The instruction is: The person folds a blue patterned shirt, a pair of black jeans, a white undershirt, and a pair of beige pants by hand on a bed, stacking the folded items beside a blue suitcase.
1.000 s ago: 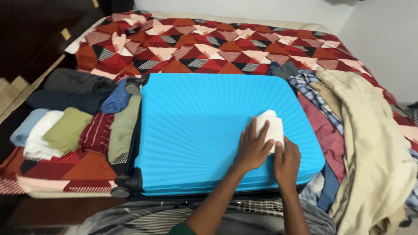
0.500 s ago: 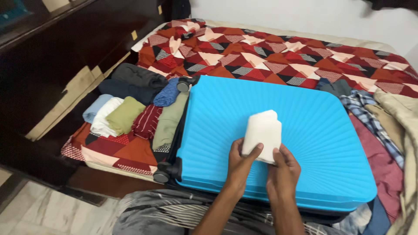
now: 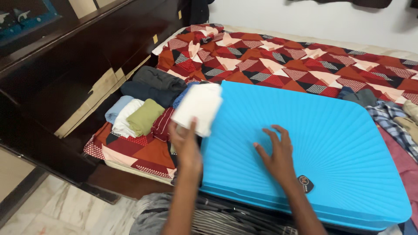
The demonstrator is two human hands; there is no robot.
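Left hand (image 3: 185, 141) is closed round the lower end of a rolled white cloth (image 3: 198, 108), thumb on top, other fingers hidden under the roll; it's clear of any surface, held up over the left edge of the blue suitcase (image 3: 331, 152), right abv the gap btwn case and the row of rolled clothes. Roll is tilted, its far end pointing away from the person.

Right hand (image 3: 276, 152) holds nothing: fingers spread wide, palm down, fingertips and palm resting flat on the ribbed suitcase lid, near its front-left part. A small dark round badge (image 3: 306, 184) sits on the lid just beside the right wrist.

Suitcase lies flat and shut on a bed w/ a red, orange and white patchwork bedspread (image 3: 278, 58). Left of the case, rolled items lie side by side on the bedspread: light blue roll (image 3: 116, 108), white roll (image 3: 126, 117), olive green roll (image 3: 146, 116), red striped roll (image 3: 162, 123), plus a dark grey bundle (image 3: 159, 79) and a navy bundle (image 3: 141, 92) behind them. Loose garments incl. a blue plaid shirt (image 3: 389, 122) lie at the case's right side. Dark wooden furniture (image 3: 65, 65) stands left of the bed.
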